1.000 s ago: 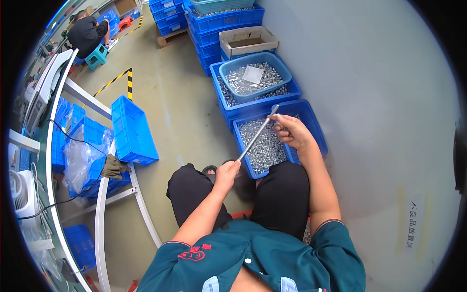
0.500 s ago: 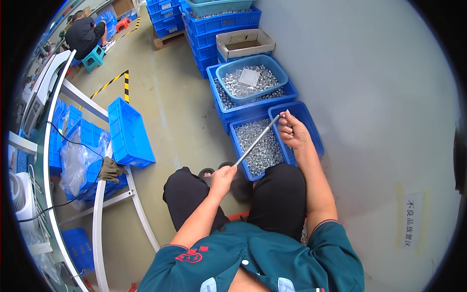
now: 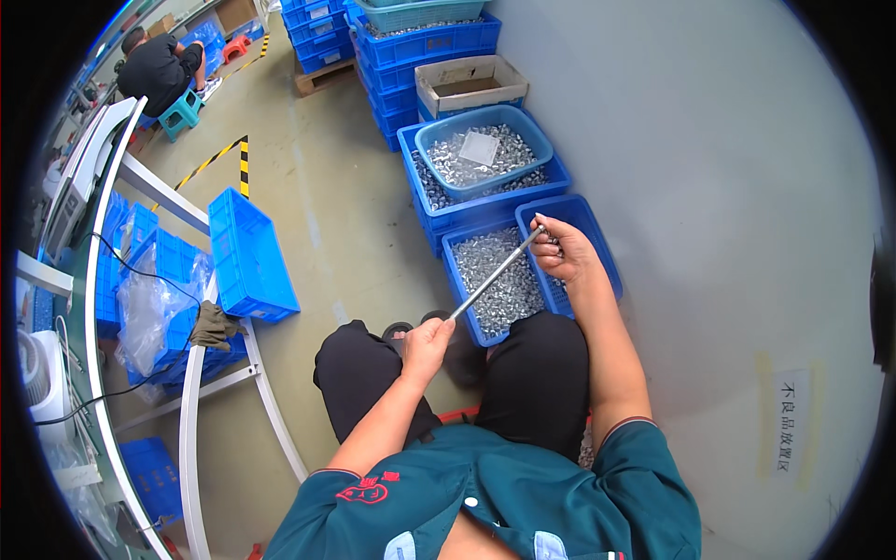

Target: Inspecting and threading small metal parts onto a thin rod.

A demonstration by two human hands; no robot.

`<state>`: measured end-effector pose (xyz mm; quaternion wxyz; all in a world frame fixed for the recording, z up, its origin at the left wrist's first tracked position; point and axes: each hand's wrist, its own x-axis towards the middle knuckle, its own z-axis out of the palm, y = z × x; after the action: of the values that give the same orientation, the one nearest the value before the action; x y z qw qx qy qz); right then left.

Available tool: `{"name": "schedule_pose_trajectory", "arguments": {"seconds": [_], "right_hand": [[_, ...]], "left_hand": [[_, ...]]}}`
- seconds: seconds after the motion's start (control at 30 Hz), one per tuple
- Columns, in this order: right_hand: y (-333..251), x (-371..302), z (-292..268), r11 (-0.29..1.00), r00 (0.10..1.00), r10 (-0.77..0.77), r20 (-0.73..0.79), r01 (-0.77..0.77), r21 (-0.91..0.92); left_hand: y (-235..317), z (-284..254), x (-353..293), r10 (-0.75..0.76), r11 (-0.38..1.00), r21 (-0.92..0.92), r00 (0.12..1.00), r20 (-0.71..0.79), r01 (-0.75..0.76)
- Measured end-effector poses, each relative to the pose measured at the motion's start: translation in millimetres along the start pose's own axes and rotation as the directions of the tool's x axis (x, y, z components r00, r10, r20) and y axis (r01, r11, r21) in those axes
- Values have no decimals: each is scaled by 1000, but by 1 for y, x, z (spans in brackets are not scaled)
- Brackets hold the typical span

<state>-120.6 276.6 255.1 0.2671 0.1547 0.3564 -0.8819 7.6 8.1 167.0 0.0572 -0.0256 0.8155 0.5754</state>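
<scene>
My left hand [image 3: 427, 347] is closed round the lower end of a slim metal rod [image 3: 495, 278], which slants up and to the right. At the rod's far tip my right hand [image 3: 566, 250] is closed, thumb and forefinger pinching there. Small shiny metal parts show among its curled fingers; their exact kind is too small to make out. Under the rod stands a blue bin [image 3: 450, 271] full of small silvery metal parts [image 3: 504, 297]. A second blue bin [image 3: 609, 266], with similar parts inside, lies beneath my right hand.
Beyond these, a light-blue basket [image 3: 425, 154] of metal parts sits on a larger blue crate [image 3: 439, 217]. Stacked crates [image 3: 387, 84] stand farther back. The wall [image 3: 709, 233] is close on my right. At left are a white frame [image 3: 189, 411], a tilted blue crate [image 3: 245, 257] and a seated person [image 3: 159, 70].
My right hand has shifted slightly, and its fingertips now meet the rod's tip, which was bare and visible before. The left hand keeps its grip in nearly the same place.
</scene>
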Motion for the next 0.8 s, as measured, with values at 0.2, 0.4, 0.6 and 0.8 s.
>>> {"name": "schedule_pose_trajectory", "arguments": {"seconds": [0.2,0.4,0.6,0.8], "right_hand": [[-5,-6,4,988,1000,-25,14,27,-152],[-3,-21,29,864,964,-229,-135,138,-484],[3,-21,28,877,957,-275,-87,213,-431],[6,-22,29,837,934,-353,-54,289,-465]], "left_hand": [[3,-2,-2,146,980,150,984,-105,-130],[-1,-1,-3,169,973,180,979,-113,-147],[-17,5,6,-21,920,-378,976,218,104],[-4,5,5,-65,879,-437,956,286,191]]}}
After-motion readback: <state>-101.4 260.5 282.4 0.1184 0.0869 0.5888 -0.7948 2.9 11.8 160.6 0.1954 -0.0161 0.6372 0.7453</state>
